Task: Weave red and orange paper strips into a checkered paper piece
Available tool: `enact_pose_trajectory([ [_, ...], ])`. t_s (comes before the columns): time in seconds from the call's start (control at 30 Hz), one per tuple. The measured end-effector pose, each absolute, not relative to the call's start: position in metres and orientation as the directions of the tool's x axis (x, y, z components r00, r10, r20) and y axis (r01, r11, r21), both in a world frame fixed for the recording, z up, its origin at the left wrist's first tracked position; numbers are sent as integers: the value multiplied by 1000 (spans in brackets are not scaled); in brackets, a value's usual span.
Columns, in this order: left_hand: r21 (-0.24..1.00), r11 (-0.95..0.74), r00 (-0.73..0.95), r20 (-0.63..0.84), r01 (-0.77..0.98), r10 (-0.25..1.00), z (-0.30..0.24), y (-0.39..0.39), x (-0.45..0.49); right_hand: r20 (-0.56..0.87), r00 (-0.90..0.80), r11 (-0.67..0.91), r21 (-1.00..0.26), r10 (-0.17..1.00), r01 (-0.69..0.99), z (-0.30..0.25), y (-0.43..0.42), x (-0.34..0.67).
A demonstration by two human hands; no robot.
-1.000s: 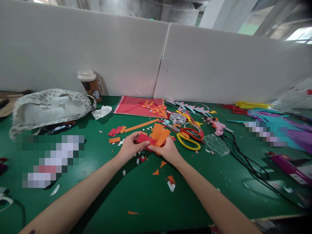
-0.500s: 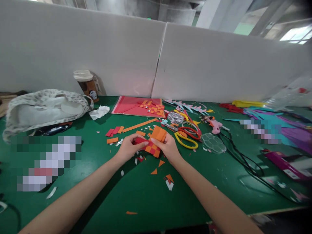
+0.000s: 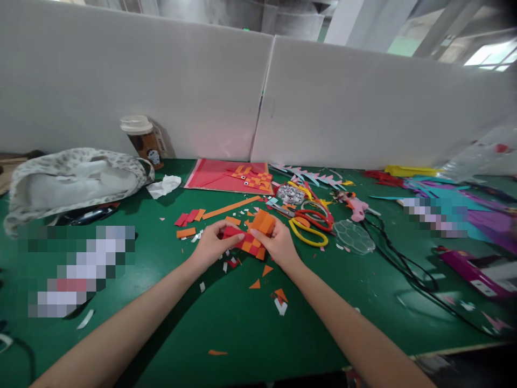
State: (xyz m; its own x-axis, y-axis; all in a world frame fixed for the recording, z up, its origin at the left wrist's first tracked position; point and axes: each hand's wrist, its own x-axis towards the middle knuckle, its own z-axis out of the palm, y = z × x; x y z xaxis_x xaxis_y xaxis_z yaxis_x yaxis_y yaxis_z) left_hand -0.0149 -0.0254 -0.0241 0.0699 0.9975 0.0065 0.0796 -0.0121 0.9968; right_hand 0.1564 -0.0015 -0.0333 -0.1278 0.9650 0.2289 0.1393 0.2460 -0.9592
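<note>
A small woven mat of red and orange paper strips (image 3: 252, 243) lies on the green table (image 3: 226, 318) between my two hands. My left hand (image 3: 214, 245) pinches its red left edge with thumb and fingers closed. On the right side, my right hand (image 3: 274, 243) grips the loose orange strip ends (image 3: 263, 221), folded over above the checkered part. Loose orange and red strips (image 3: 189, 218) and small paper scraps lie around the mat.
Yellow and red scissors (image 3: 311, 225), a pink glue gun (image 3: 355, 207) with black cord and a clear pad (image 3: 350, 236) sit right of my hands. A red sheet with a woven figure (image 3: 226, 177), a lidded cup (image 3: 141, 141), a patterned bag (image 3: 76, 180) and crumpled tissue (image 3: 163, 186) lie behind and left. Coloured paper fills the far right.
The fanned orange strip ends have been folded down into a compact bundle, exposing the checkered weave. Both hands stayed on the mat, barely shifting over the last half second.
</note>
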Motion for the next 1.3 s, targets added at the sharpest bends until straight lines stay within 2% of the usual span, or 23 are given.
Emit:
enact_pose_trajectory([
  [0.23, 977, -66, 101, 46, 204, 994, -21, -26, -16, 204, -171, 223, -970, 964, 100, -35, -5, 154],
  [0.47, 993, -44, 20, 43, 105, 999, -28, -23, -18, 210, -95, 210, -978, 973, -7, -26, -6, 151],
  [0.57, 996, -76, -71, 80, 49, 994, -30, -21, -20, 155, -85, 156, -988, 984, 4, -28, -3, 153],
  [0.7, 992, -108, -135, 116, 62, 984, -28, -21, -20, 121, -126, 132, -988, 985, 83, -32, -2, 154],
  [0.93, 999, -47, -3, 47, 23, 999, -27, -23, -18, 198, -155, 206, -978, 968, 39, -29, -4, 153],
  [1.03, 996, -62, 35, 59, 65, 998, -27, -24, -18, 222, -170, 238, -968, 960, 82, -30, -5, 153],
  [1.17, 999, -50, 152, 48, 15, 987, -25, -25, -18, 233, -256, 271, -954, 938, 128, -30, -9, 152],
  [1.3, 1000, -9, 121, 9, 2, 993, -25, -25, -17, 204, -279, 259, -949, 938, 177, -30, -12, 150],
])
